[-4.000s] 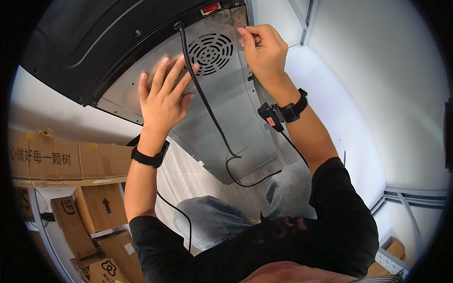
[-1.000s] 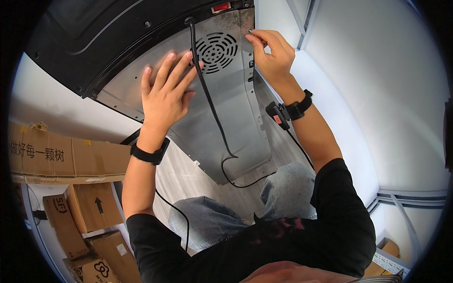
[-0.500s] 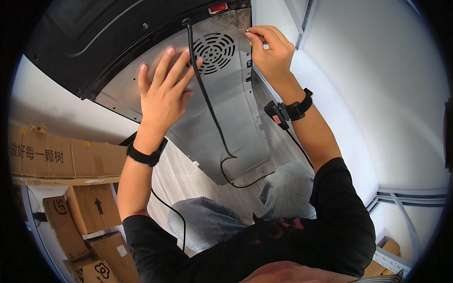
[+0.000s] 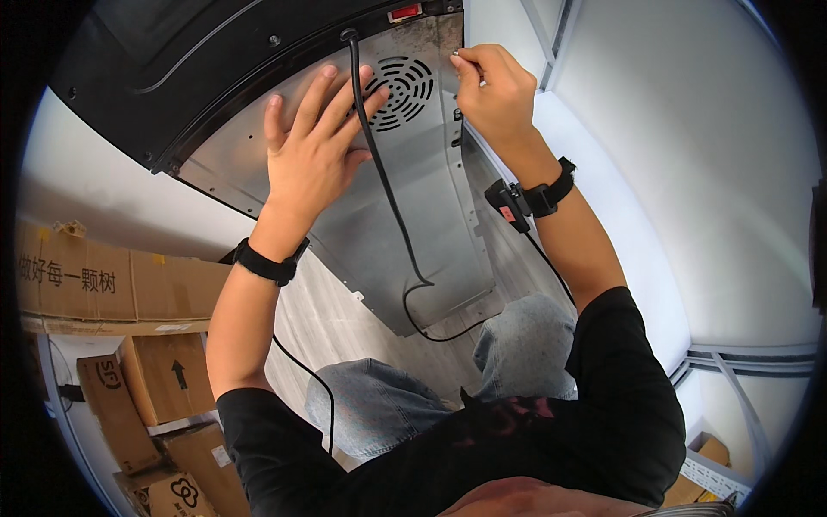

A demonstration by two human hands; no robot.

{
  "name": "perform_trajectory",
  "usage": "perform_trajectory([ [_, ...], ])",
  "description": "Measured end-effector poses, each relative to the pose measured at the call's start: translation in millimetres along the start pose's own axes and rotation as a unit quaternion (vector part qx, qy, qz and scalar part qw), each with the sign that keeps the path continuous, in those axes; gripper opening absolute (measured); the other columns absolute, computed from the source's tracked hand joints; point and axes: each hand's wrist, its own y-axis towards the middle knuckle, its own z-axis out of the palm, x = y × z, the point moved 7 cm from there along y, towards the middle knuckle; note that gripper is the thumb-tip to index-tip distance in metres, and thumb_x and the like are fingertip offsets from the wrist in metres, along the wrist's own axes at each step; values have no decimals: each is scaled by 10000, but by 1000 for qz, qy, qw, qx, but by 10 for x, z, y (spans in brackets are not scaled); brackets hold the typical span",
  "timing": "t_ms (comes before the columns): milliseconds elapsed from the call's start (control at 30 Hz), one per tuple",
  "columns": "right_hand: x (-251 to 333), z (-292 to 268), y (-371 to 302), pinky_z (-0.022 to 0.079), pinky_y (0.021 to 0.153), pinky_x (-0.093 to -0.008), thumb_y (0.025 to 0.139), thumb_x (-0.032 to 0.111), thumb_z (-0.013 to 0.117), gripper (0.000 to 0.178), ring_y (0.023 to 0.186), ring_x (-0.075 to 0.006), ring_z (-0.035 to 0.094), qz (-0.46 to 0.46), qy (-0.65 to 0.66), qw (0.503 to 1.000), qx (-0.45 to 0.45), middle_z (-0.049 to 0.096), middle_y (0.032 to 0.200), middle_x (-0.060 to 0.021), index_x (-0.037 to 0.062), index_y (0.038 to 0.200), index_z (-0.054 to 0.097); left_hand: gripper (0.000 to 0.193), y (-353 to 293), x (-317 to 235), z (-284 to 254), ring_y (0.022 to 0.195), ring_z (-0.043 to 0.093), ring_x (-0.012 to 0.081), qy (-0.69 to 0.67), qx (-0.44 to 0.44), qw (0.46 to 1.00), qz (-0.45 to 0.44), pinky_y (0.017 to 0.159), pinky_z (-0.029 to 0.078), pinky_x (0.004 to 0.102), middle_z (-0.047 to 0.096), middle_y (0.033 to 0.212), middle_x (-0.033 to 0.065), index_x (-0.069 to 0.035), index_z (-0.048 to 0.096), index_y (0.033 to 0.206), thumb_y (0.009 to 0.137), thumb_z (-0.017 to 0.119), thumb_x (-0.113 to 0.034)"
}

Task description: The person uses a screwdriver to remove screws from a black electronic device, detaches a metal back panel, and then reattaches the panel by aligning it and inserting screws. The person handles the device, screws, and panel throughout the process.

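A grey metal back panel [image 4: 405, 215] of a black appliance [image 4: 198, 60] fills the upper middle, with a round vent grille [image 4: 407, 82] near its top. My left hand [image 4: 314, 151] lies flat on the panel, fingers spread, just left of a black power cord [image 4: 388, 189] that runs down the panel. My right hand [image 4: 495, 90] is pinched on a small screw [image 4: 482, 82] at the panel's upper right edge; the screw is barely visible between the fingertips.
Cardboard boxes [image 4: 103, 284] are stacked at the left. A white wall [image 4: 689, 172] stands close on the right. My knees in grey jeans [image 4: 379, 405] are below the panel, over a pale wooden floor [image 4: 319, 319].
My right hand has shifted slightly along the panel's upper right edge and my left hand has slid a little up and right on the panel; the appliance stays put.
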Motion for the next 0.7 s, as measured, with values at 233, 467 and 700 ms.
perform_trajectory([
  [233,69,50,79,447,430,-331,781,31,645,144,482,-266,545,-35,-85,991,100,537,598,-81,48,763,503,869,3,-2,-3,1346,319,126,-17,-4,1000,-2,1096,52,497,333,1473,-138,-397,409,1372,581,768,-402],
  [467,63,51,98,453,450,-333,809,46,639,106,502,-274,564,-25,-87,987,135,577,611,-91,43,811,533,867,9,2,-25,1344,323,124,-22,-8,1000,-4,1096,58,497,338,1471,-134,-393,411,1371,581,767,-402],
  [700,74,45,115,409,398,-334,809,61,641,154,439,-255,523,-44,-88,987,124,523,537,-62,61,741,503,844,-1,12,-18,1344,328,129,-28,-17,999,-7,1108,45,480,361,1459,-130,-395,432,1358,586,771,-384],
])
